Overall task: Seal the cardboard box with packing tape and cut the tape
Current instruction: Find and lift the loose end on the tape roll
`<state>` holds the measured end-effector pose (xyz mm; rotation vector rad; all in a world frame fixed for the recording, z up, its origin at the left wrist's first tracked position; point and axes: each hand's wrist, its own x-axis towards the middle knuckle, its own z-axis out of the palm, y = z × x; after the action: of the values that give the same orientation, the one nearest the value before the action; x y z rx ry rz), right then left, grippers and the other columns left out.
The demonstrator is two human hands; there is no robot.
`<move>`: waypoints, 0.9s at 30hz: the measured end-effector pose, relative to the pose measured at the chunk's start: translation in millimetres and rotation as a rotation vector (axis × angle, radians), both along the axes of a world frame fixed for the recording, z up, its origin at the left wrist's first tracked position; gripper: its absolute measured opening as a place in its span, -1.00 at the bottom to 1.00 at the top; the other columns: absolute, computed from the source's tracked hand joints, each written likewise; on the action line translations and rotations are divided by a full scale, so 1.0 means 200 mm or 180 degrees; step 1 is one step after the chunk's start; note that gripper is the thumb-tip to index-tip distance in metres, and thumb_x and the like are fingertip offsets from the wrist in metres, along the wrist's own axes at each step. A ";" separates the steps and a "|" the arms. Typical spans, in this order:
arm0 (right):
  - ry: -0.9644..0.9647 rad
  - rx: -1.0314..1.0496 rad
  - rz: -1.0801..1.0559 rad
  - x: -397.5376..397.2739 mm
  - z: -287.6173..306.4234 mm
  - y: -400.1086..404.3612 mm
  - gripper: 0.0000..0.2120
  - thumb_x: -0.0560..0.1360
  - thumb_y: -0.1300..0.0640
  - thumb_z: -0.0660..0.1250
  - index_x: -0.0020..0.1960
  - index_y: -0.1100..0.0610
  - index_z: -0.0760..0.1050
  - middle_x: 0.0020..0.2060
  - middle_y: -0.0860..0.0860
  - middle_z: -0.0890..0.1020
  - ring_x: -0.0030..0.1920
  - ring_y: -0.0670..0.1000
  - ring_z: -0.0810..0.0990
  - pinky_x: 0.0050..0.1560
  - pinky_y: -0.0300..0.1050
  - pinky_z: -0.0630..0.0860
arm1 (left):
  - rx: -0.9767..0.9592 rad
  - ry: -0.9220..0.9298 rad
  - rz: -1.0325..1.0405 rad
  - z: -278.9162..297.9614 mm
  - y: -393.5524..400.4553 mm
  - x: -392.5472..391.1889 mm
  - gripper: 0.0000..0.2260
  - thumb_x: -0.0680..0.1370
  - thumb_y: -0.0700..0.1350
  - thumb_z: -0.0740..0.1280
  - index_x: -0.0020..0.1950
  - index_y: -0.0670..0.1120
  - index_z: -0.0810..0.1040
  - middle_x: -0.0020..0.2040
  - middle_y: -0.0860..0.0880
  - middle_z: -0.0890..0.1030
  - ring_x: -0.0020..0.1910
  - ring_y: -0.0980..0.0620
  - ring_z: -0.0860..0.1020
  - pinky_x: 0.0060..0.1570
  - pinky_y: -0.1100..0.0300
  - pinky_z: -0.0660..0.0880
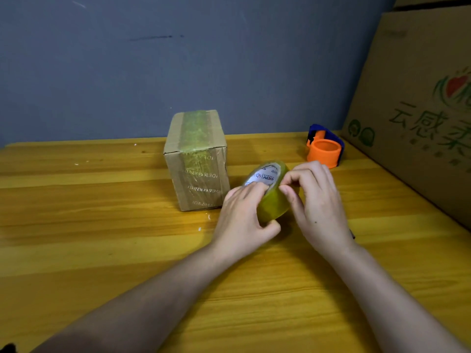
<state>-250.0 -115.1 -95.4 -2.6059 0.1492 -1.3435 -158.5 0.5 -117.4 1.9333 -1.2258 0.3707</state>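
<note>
A small cardboard box (196,161) stands on the wooden table (102,238), with a band of yellowish tape running over its top and down its front. Just right of it, both hands hold a roll of clear yellowish packing tape (274,200) tilted above the table. My left hand (242,220) grips the roll from the left and below, its fingers over the core's rim. My right hand (316,200) pinches at the roll's outer surface with thumb and fingertips. An orange and blue tape cutter (325,146) rests on the table behind my right hand.
A large printed cardboard carton (420,110) leans along the table's right side. A grey wall (178,59) stands right behind the table's far edge. Small white specks lie on the wood in front of the small box.
</note>
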 end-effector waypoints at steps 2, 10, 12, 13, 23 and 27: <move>0.0026 -0.0095 0.0026 0.00 0.00 0.00 -0.85 0.53 0.09 0.21 -0.05 0.17 0.47 -0.08 0.08 0.51 -0.05 0.01 0.40 -0.03 -0.19 0.33 | -0.0010 0.0091 -0.0018 0.01 0.00 0.00 -0.70 0.23 -0.07 0.34 -0.07 -0.08 0.42 -0.21 0.08 0.47 -0.16 0.08 0.40 -0.05 0.26 0.29; -0.0412 0.0353 0.0378 -0.02 0.00 0.01 -0.78 0.49 0.06 0.34 0.03 0.19 0.51 -0.06 -0.04 0.51 -0.02 -0.08 0.46 -0.01 -0.28 0.37 | 0.0027 0.0316 -0.0044 0.02 0.01 -0.02 -0.69 0.26 -0.06 0.33 -0.03 -0.07 0.42 -0.22 0.12 0.45 -0.15 0.07 0.40 -0.04 0.22 0.32; -0.0321 0.0451 0.0362 -0.02 0.00 0.01 -0.72 0.45 0.02 0.40 0.07 0.16 0.52 -0.03 -0.08 0.50 0.00 -0.11 0.45 0.01 -0.31 0.34 | 0.0018 0.0272 -0.0035 0.02 0.01 -0.01 -0.66 0.26 0.00 0.29 -0.01 -0.06 0.42 -0.15 0.05 0.54 -0.11 0.06 0.43 0.01 0.19 0.36; -0.0285 0.0490 0.0345 -0.01 -0.01 0.01 -0.71 0.43 0.01 0.42 0.07 0.14 0.54 -0.03 -0.08 0.50 0.01 -0.10 0.46 0.01 -0.29 0.34 | 0.0023 0.0255 -0.0033 0.01 0.01 -0.01 -0.64 0.26 0.02 0.26 0.01 -0.07 0.42 -0.12 0.04 0.56 -0.09 0.06 0.44 0.03 0.18 0.36; -0.0369 0.0740 0.0388 0.00 0.00 0.02 -0.94 0.48 0.16 0.39 -0.08 0.16 0.58 -0.12 -0.02 0.53 -0.04 -0.11 0.46 -0.03 -0.15 0.38 | 0.0037 0.0136 0.0041 0.01 0.01 -0.01 -0.67 0.27 -0.03 0.32 -0.01 -0.08 0.44 -0.12 0.02 0.57 -0.08 0.05 0.47 0.09 0.17 0.36; -0.0325 0.0451 0.0157 0.00 -0.01 0.02 -0.90 0.52 0.15 0.33 -0.08 0.18 0.56 -0.12 0.02 0.54 -0.06 -0.05 0.46 -0.02 -0.27 0.36 | 0.0012 0.0009 0.0036 0.01 0.00 -0.02 -0.67 0.30 0.07 0.28 -0.01 -0.06 0.43 -0.15 0.05 0.57 -0.11 0.05 0.51 0.09 0.18 0.35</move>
<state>-249.6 -111.2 -97.4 -2.4039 0.1573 -1.3921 -162.7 1.5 -115.9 1.9440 -1.2150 0.3715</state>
